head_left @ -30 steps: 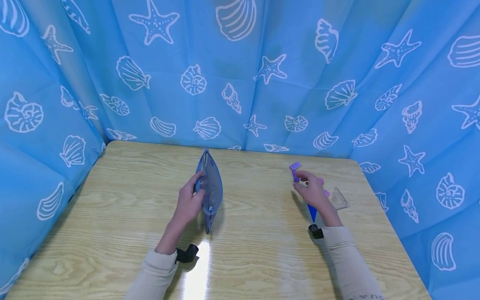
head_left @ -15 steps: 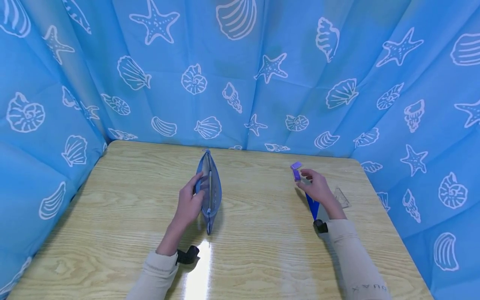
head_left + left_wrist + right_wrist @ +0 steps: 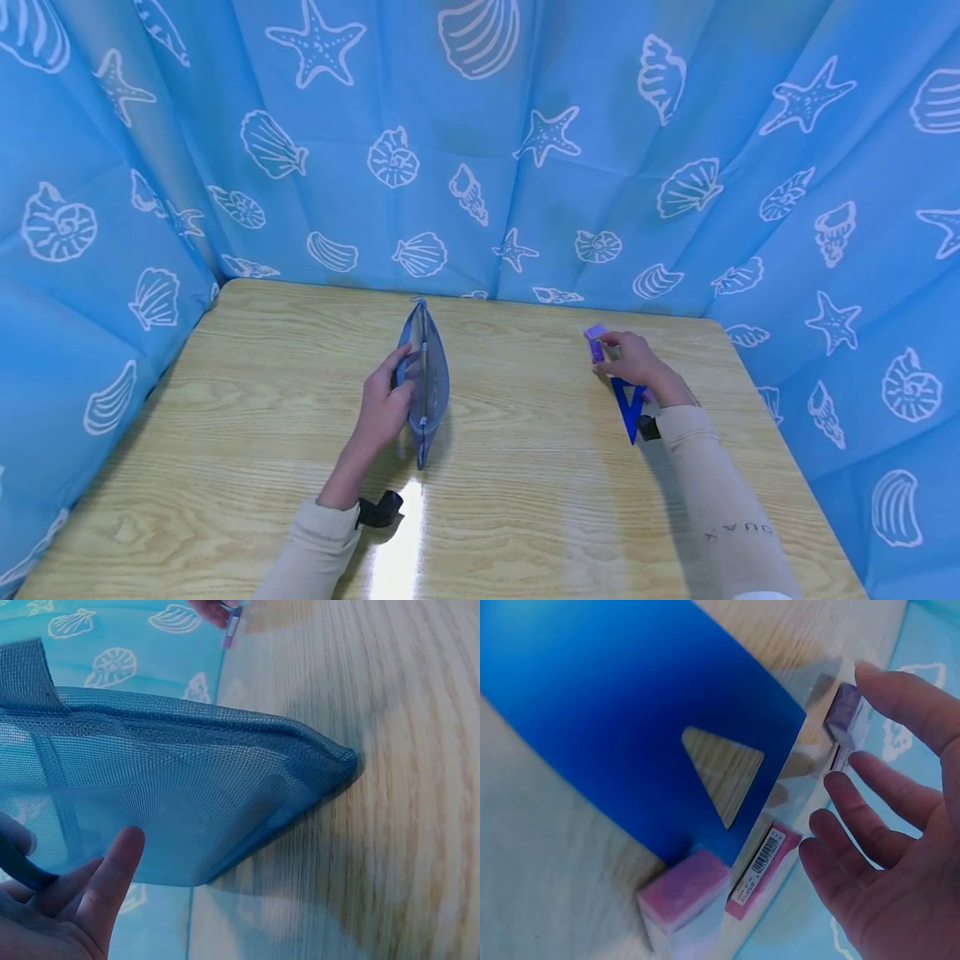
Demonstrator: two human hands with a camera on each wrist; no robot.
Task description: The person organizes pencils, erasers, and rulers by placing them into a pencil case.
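A blue-grey mesh zipper pouch stands on its edge with its mouth open upward. My left hand holds its left side; in the left wrist view, the fingers lie against the sheer mesh. Over at the right, my right hand reaches around a purple eraser, thumb and fingertips right at its two ends. In the right wrist view that eraser lies between thumb and index finger, the other fingers loosely bent. A blue set square lies beneath the right hand.
A pink eraser with a barcode and another pink block lie by the set square. A lighter purple piece sits behind the purple eraser. A clear set square is mostly hidden by the right wrist. A blue shell-print curtain borders the wooden table.
My right hand has shifted slightly right, then closed in around the purple eraser, uncovering more of the blue set square and covering the clear one. The left hand and pouch stay put.
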